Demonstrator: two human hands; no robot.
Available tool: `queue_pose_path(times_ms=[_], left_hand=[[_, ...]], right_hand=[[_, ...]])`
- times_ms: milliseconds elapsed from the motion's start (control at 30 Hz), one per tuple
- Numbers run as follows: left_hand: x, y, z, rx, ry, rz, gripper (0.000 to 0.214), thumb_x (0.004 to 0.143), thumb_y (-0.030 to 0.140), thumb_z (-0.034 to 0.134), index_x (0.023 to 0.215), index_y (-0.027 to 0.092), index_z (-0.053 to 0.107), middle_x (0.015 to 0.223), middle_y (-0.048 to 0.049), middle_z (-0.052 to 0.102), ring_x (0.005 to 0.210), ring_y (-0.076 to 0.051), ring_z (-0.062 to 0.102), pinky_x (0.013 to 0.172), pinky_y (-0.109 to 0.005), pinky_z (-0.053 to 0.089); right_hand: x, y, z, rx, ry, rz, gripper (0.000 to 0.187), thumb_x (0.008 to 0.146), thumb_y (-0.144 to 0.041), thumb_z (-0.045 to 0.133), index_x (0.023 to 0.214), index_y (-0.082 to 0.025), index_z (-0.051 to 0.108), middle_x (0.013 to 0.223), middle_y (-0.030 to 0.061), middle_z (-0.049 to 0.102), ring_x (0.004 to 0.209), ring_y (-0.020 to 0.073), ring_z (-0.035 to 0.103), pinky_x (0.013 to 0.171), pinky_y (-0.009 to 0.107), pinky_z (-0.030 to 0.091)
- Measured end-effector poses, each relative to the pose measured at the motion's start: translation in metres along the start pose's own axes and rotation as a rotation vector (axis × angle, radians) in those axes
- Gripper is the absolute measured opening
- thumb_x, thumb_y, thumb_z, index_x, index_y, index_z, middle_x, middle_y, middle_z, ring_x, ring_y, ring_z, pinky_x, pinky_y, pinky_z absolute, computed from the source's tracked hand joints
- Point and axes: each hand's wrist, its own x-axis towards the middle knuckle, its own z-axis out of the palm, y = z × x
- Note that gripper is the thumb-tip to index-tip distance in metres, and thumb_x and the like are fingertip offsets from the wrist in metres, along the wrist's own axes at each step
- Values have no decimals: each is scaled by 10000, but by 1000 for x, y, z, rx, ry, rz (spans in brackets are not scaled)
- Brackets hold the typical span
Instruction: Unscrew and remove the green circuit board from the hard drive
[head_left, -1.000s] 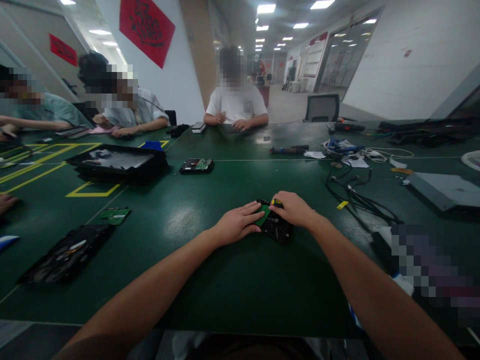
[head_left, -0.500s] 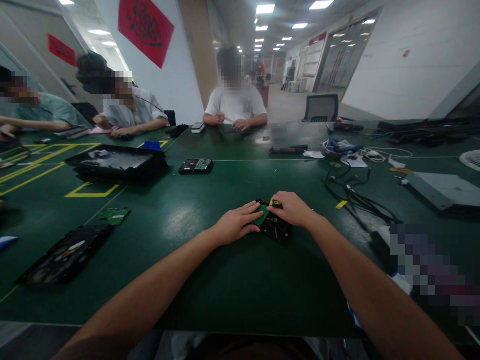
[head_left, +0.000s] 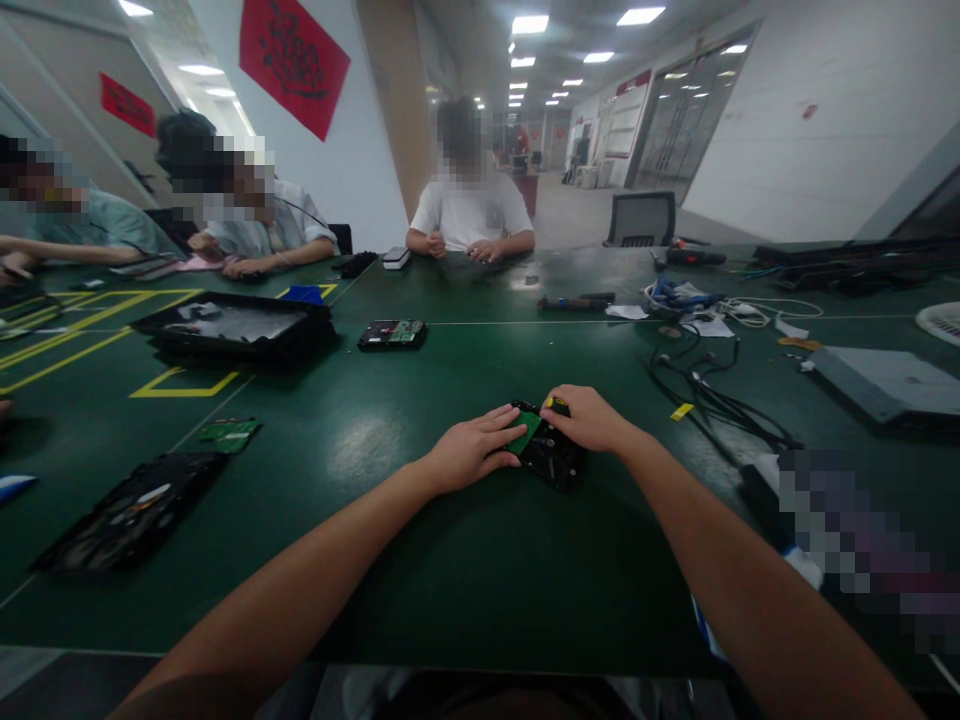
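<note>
A black hard drive (head_left: 559,460) with a green circuit board (head_left: 526,434) lies at an angle on the table in front of me. My left hand (head_left: 471,448) rests on its left side, fingers stretched out over the board. In my right hand (head_left: 589,415) is a small screwdriver (head_left: 556,404) with a yellow and black handle, gripped between closed fingers over the drive's far right part. The screwdriver's tip is hidden or too small to make out.
An opened black casing (head_left: 131,510) and a loose green board (head_left: 229,432) lie to the left. Farther off are another drive (head_left: 392,334) and black trays (head_left: 232,325). Cables (head_left: 712,395) and a grey metal box (head_left: 889,385) lie right. A person (head_left: 472,215) sits opposite.
My right hand has shifted slightly, and the screwdriver handle is turned a little differently. My left hand and the drive stay in nearly the same place.
</note>
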Motion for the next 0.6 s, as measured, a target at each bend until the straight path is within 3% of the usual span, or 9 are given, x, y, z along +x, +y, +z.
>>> queue_pose_path(times_ms=[300, 400, 500, 600], left_hand=[[0, 1, 0, 11, -4, -2, 544, 1011, 486, 543, 1491, 231, 523, 1614, -107, 405, 1511, -260, 354, 1215, -466, 384], [0, 2, -3, 34, -19, 29, 571, 1005, 504, 547, 1500, 222, 507, 1626, -121, 378, 1514, -271, 346, 1212, -476, 385], [0, 3, -3, 76, -39, 44, 577, 1012, 510, 527, 1505, 213, 489, 1632, -127, 366, 1524, -272, 325, 1214, -476, 382], [1, 5, -1, 123, -42, 13, 545, 1028, 492, 498, 1499, 216, 492, 1628, -118, 385, 1528, -264, 317, 1214, -456, 386]], right_hand=[[0, 2, 2, 23, 39, -21, 192, 955, -352, 597, 975, -200, 712, 978, 78, 702, 910, 219, 648, 853, 340, 496], [0, 4, 1, 53, 181, -16, 211, 909, -265, 607, 1086, -188, 691, 1072, 101, 658, 1019, 242, 623, 952, 371, 497], [-1, 5, -6, 73, 349, -8, 364, 877, -177, 573, 1234, -174, 642, 1166, 131, 587, 1089, 253, 598, 1005, 375, 494], [-3, 7, -16, 41, 521, 37, 391, 935, -232, 533, 1317, -163, 582, 1198, 157, 573, 1114, 281, 593, 1020, 412, 495]])
